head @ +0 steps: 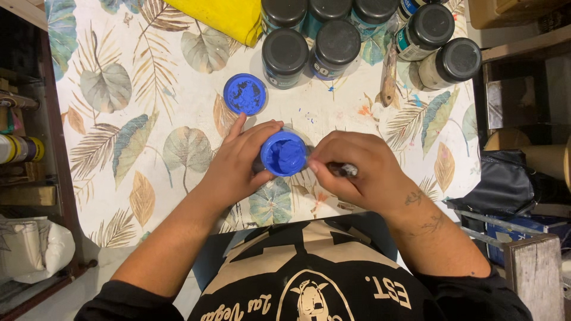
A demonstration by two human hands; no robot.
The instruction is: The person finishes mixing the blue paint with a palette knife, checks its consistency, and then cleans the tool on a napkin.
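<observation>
My left hand (235, 163) wraps around an open jar of blue paint (284, 154), holding it just above the table. My right hand (357, 172) is closed on a thin dark tool (343, 170), likely a brush handle, with its fingertips at the jar's right rim. The tool's tip is hidden. The jar's lid (244, 94), smeared blue inside, lies upside down on the leaf-patterned tablecloth (178, 89) just beyond my left hand.
Several black-lidded paint jars (336, 44) stand in a cluster at the table's far edge. A yellow cloth (223, 16) lies at the far middle. A wooden-handled tool (389, 74) rests by the jars. Shelves flank the table, with a dark bag (505, 184) at right.
</observation>
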